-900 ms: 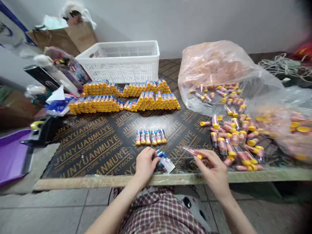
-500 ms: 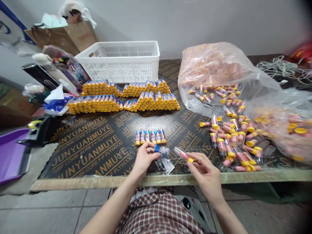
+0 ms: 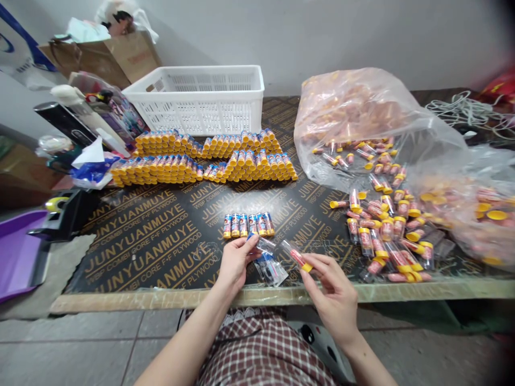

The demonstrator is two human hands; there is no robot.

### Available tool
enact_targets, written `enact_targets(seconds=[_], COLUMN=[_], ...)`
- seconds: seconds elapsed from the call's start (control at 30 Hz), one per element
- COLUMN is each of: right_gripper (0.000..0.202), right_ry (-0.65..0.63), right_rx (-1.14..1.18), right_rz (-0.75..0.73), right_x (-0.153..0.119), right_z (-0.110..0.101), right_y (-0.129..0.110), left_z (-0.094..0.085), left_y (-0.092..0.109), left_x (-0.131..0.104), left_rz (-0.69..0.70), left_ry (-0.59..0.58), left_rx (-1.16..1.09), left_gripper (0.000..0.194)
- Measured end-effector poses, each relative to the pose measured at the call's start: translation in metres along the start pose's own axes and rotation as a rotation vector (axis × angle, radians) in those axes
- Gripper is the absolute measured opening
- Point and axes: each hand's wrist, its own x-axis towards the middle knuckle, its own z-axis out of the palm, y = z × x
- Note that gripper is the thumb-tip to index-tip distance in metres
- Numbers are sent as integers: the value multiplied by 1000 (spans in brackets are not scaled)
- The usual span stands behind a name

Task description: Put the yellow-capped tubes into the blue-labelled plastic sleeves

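In the head view, the left hand (image 3: 236, 262) pinches a clear, blue-topped sleeve (image 3: 265, 245) between thumb and fingers, above a small pile of sleeves (image 3: 274, 272). The right hand (image 3: 332, 292) grips a yellow-capped tube (image 3: 295, 254) by its cap end; red-pink stuff shows inside, and the tube is tilted, its clear end near the sleeve. Ahead lies a row of six wrapped tubes (image 3: 243, 225); farther back, stacks (image 3: 161, 170) stand before a white crate (image 3: 209, 112). At right, a clear bag (image 3: 346, 102) holds many tubes, with loose tubes (image 3: 387, 229) heaped by it.
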Motion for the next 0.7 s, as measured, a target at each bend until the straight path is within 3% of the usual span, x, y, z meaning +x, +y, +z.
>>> enact_targets(seconds=[0.2,0.33,0.5,0.7], right_gripper=[44,47,43,61], right_ry=[-19,-80,-187,-153], right_rx=[-124,-100,-29,-61], right_rz=[-222,-260,-168,-231], right_x=[-2,-3,-3,5], right_z=[7,12,15,15], right_y=[-4,-4,4,11], left_z=[2,4,6,6], left_y=[-1,-5,-6,-7], left_x=[-2,-5,-10,-21], left_rz=[-17,12,15,-77], left_ry=[47,31,-121,-311], left_rx=[-54,-69,-57,93], left_gripper=[37,34,30,37])
